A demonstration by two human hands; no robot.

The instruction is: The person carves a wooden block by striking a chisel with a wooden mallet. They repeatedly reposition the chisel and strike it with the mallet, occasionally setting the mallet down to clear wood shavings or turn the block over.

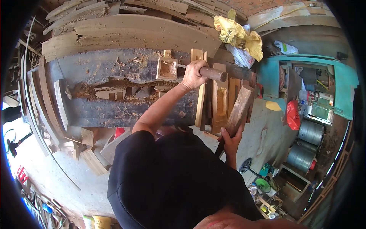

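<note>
Left hand [195, 73]: fingers clamped round chisel handle [214, 74]. Right hand [231, 139]: fingers wrapped on wooden mallet [239, 110]. Just past left fingers, chisel shank points at small hollowed block [160, 69]; tip contact unclear. Best: firm left grip, mallet blows square on handle end, shallow bites, block braced against skidding on rounded log [152, 115] beneath.

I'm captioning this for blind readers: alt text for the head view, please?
A person's left hand holds a chisel pointed at a small wooden box on a bench; the right hand holds a mallet.
</note>
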